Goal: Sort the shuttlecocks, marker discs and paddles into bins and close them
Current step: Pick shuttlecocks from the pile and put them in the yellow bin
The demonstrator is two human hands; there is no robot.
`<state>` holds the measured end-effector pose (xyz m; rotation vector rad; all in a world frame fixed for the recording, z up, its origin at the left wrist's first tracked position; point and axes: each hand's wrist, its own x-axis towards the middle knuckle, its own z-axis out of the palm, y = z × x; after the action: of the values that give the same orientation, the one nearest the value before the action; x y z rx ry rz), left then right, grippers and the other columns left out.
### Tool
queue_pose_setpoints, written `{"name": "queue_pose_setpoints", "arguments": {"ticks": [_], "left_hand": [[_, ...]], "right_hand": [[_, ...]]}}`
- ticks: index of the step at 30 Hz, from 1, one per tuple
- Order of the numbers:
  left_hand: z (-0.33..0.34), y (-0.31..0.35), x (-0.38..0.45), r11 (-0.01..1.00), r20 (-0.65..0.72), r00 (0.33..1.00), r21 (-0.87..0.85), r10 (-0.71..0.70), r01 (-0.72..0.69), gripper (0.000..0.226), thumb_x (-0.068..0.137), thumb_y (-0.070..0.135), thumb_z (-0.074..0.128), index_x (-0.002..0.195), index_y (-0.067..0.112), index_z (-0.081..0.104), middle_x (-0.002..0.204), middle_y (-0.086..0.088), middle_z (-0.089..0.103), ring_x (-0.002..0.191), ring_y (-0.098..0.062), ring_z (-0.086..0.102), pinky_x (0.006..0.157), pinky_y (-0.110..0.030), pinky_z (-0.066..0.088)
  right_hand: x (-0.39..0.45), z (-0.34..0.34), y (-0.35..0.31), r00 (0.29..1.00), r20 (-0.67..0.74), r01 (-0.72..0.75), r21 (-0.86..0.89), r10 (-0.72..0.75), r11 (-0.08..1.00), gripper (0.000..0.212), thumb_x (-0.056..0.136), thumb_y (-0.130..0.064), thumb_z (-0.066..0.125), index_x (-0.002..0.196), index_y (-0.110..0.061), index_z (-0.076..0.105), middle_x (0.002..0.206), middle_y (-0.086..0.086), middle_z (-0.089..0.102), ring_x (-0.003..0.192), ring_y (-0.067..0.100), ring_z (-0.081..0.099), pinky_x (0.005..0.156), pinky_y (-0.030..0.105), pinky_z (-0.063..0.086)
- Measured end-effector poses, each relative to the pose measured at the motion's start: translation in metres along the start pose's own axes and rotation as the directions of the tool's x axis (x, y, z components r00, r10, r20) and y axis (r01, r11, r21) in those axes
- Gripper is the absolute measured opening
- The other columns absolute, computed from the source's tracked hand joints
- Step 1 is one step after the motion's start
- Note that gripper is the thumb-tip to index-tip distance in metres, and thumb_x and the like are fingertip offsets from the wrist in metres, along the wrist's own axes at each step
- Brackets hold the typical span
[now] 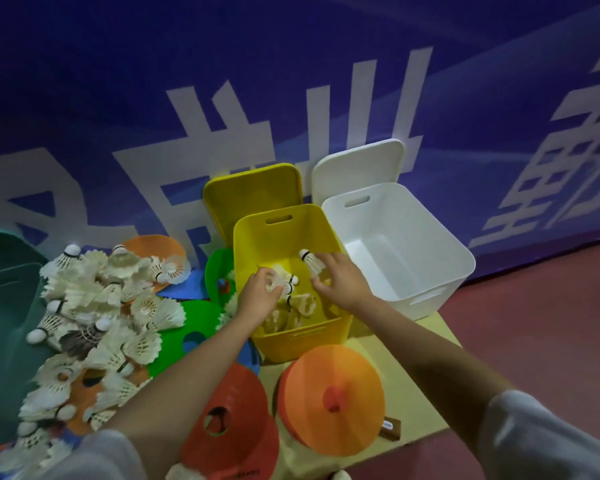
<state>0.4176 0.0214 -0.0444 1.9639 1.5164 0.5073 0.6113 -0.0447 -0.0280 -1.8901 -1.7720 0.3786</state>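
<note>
A pale yellow table [426,396] stands on a reddish floor [541,327] against a blue banner wall [118,64] with large white characters. Over the open yellow bin [291,344], the left hand [257,299] has its fingers curled round a shuttlecock [284,277]; the right hand [340,282] pinches another shuttlecock [309,259]. An open white bin [440,268] sits beside it. A shuttlecock pile [94,306] and orange marker discs [333,396] cover the table.

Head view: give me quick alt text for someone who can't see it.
Both hands reach into an open yellow bin, the left hand and right hand each holding a shuttlecock. An empty white bin stands to its right; loose shuttlecocks and marker discs lie around.
</note>
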Motion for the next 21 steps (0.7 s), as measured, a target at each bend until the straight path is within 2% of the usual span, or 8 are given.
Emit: {"name": "queue_pose_setpoints", "arguments": {"ticks": [4,9,12,14,16,18,21], "left_hand": [[0.017,-0.011,0.026,0.991,0.047,0.997,0.118,-0.068,0.062,0.03,0.087,0.026,0.064,0.113,0.018,0.052,0.114,-0.011,0.056,0.101,-0.029,0.057,0.079,-0.036,0.046],[0.04,-0.026,0.052,0.975,0.046,0.976,0.067,-0.213,0.21,0.038,0.085,0.022,0.068,0.117,0.01,0.052,0.117,-0.017,0.06,0.103,-0.034,0.059,0.079,-0.037,0.046],[0.053,-0.034,0.056,0.963,0.125,0.96,0.136,-0.25,0.234,0.037,0.083,0.023,0.068,0.115,0.011,0.053,0.114,-0.016,0.061,0.102,-0.034,0.059,0.079,-0.037,0.047],[0.057,-0.039,0.055,0.926,0.184,0.947,0.323,-0.264,0.195,0.036,0.084,0.029,0.063,0.117,0.016,0.055,0.118,-0.015,0.06,0.106,-0.035,0.058,0.084,-0.037,0.049],[0.056,-0.039,0.054,0.874,0.21,0.949,0.471,-0.237,0.114,0.044,0.087,0.032,0.06,0.128,0.019,0.054,0.126,-0.015,0.055,0.114,-0.034,0.053,0.09,-0.036,0.046],[0.052,-0.033,0.054,0.871,0.204,0.963,0.488,-0.176,0.055,0.056,0.087,0.034,0.062,0.139,0.02,0.046,0.135,-0.014,0.047,0.124,-0.032,0.044,0.098,-0.036,0.041],[0.036,-0.013,0.055,0.931,0.17,0.985,0.363,-0.03,-0.034,0.064,0.088,0.036,0.062,0.145,0.019,0.036,0.146,-0.013,0.034,0.134,-0.03,0.029,0.105,-0.039,0.034]], "right_hand": [[0.0,0.005,0.005,0.996,-0.087,-0.012,0.065,0.017,0.998,0.058,0.085,-0.038,0.064,0.135,-0.012,0.05,0.12,0.012,0.057,0.114,0.029,0.052,0.092,0.036,0.043],[0.0,0.007,0.006,0.988,-0.148,-0.025,0.117,0.043,0.993,0.056,0.084,-0.04,0.064,0.132,-0.015,0.052,0.115,0.008,0.058,0.108,0.025,0.055,0.084,0.034,0.046],[0.001,0.008,0.008,0.981,-0.18,-0.046,0.148,0.073,0.988,0.055,0.085,-0.042,0.063,0.133,-0.017,0.051,0.117,0.004,0.058,0.109,0.02,0.053,0.085,0.03,0.045],[0.001,0.008,0.009,0.976,-0.199,-0.06,0.157,0.091,0.986,0.055,0.085,-0.042,0.063,0.133,-0.018,0.051,0.118,0.003,0.058,0.11,0.018,0.052,0.086,0.027,0.042],[0.001,0.008,0.008,0.976,-0.196,-0.069,0.152,0.099,0.986,0.055,0.086,-0.041,0.063,0.134,-0.017,0.051,0.118,0.003,0.058,0.11,0.017,0.052,0.085,0.025,0.041],[0.002,0.008,0.007,0.977,-0.181,-0.083,0.144,0.109,0.986,0.055,0.086,-0.04,0.063,0.134,-0.017,0.051,0.119,0.004,0.058,0.11,0.017,0.052,0.084,0.023,0.038],[0.002,0.007,0.007,0.985,-0.141,-0.087,0.103,0.101,0.991,0.057,0.086,-0.042,0.063,0.135,-0.017,0.05,0.121,0.003,0.057,0.113,0.018,0.051,0.084,0.023,0.038]]}}
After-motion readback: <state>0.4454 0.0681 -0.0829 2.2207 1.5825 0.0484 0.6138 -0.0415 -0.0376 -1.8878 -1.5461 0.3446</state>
